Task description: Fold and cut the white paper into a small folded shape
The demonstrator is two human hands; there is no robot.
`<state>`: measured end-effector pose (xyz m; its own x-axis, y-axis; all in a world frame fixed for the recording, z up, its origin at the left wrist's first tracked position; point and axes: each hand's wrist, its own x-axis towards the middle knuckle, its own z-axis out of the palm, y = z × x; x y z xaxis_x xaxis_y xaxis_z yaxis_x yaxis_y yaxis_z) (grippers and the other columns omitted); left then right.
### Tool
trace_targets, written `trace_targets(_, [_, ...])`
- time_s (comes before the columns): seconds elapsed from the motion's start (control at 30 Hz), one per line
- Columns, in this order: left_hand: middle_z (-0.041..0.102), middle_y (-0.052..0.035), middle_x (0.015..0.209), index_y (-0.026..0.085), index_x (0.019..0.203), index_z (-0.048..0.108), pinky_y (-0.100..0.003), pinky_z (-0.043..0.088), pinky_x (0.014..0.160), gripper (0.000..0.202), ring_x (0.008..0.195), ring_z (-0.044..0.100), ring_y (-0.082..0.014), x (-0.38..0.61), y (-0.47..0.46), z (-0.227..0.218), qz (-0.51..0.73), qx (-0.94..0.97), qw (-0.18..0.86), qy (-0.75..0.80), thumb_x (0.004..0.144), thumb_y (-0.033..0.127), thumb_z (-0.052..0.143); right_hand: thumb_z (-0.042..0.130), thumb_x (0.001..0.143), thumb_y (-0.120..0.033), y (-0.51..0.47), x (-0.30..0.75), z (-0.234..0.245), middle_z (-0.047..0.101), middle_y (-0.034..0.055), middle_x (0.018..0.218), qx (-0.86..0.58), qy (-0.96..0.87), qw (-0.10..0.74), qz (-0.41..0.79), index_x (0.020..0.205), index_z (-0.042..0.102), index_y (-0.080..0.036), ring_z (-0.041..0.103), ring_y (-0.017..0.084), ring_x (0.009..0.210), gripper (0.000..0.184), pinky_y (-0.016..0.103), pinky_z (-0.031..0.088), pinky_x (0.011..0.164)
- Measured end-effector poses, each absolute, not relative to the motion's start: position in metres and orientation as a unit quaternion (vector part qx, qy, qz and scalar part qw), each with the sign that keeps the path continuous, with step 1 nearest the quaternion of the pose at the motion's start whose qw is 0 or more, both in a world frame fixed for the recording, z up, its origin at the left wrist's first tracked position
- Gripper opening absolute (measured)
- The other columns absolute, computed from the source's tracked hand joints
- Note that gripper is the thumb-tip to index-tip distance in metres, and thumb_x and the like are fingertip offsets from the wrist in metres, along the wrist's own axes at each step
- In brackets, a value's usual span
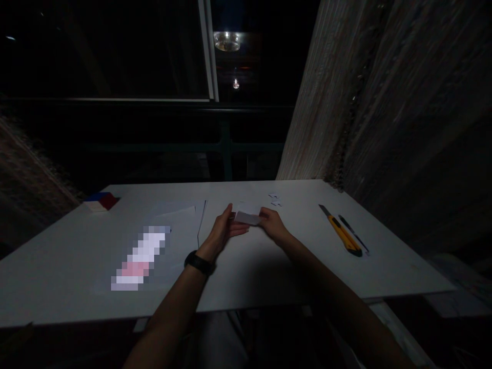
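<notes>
Both of my hands meet over the middle of a white table point(269, 266), sharing a small folded piece of white paper point(248, 212). My left hand point(223, 231), with a black watch on its wrist, has its fingers closed along the paper's left edge. On the paper's right edge, my right hand point(272, 224) pinches it. The paper is lifted slightly off the tabletop.
A yellow utility knife point(342, 233) and a dark pen point(353, 233) lie to the right. Small paper scraps point(274, 199) sit beyond my hands. Sheets of white paper point(180, 220) and a blurred-out item lie at left, a red, white and blue box point(100, 201) at the far left corner.
</notes>
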<state>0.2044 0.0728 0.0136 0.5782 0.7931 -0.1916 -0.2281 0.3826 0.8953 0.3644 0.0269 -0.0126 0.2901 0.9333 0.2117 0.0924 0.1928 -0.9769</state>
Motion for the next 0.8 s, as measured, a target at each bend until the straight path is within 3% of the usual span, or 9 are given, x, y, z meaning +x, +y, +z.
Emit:
trace_targets(0.2, [0.066,-0.0098,0.08,0.011,0.09,0.061,-0.032,0.053,0.064,0.04,0.068,0.064,-0.0194,0.202,0.069,0.017,0.333,0.455,0.769,0.3,0.068,0.044,0.066,0.063,0.064,-0.032,0.029,0.363,-0.016,0.061,0.0007,0.074,-0.501,-0.503,0.618,0.336,0.078,0.054,-0.016,0.057,0.015,0.069,0.023,0.027,0.044,0.065])
trace_targets(0.37, [0.064,-0.0049,0.069,0.011,0.078,0.064,-0.023,0.047,0.058,0.029,0.062,0.059,-0.014,0.202,0.07,0.013,0.342,0.493,0.745,0.293,0.055,0.025,0.076,0.065,0.06,-0.031,0.028,0.363,-0.017,0.058,-0.0018,0.065,-0.531,-0.497,0.613,0.31,0.073,0.055,-0.016,0.055,0.013,0.061,0.022,0.025,0.043,0.057])
trace_targets(0.53, [0.061,-0.0027,0.06,0.01,0.073,0.065,-0.02,0.038,0.046,0.031,0.05,0.053,-0.01,0.204,0.073,0.004,0.351,0.547,0.679,0.342,0.055,0.032,0.077,0.071,0.053,-0.025,0.027,0.362,-0.013,0.06,-0.0007,0.068,-0.508,-0.477,0.629,0.343,0.076,0.055,-0.017,0.059,0.014,0.065,0.028,0.027,0.047,0.062])
trace_targets(0.7, [0.052,0.0025,0.047,0.012,0.056,0.057,-0.018,0.031,0.039,0.032,0.039,0.044,-0.0062,0.203,0.077,0.001,0.399,0.539,0.648,0.361,0.055,0.037,0.076,0.069,0.054,-0.017,0.024,0.365,-0.009,0.062,0.0018,0.088,-0.471,-0.467,0.649,0.372,0.109,0.048,-0.022,0.061,0.012,0.065,0.058,0.028,0.05,0.062])
trace_targets(0.8, [0.05,0.0036,0.045,0.012,0.056,0.056,-0.017,0.031,0.037,0.032,0.038,0.043,-0.0057,0.202,0.077,0.004,0.426,0.512,0.647,0.371,0.054,0.037,0.077,0.063,0.062,-0.017,0.022,0.365,-0.007,0.06,0.0057,0.102,-0.447,-0.488,0.64,0.39,0.115,0.048,-0.024,0.063,0.015,0.072,0.056,0.029,0.051,0.063])
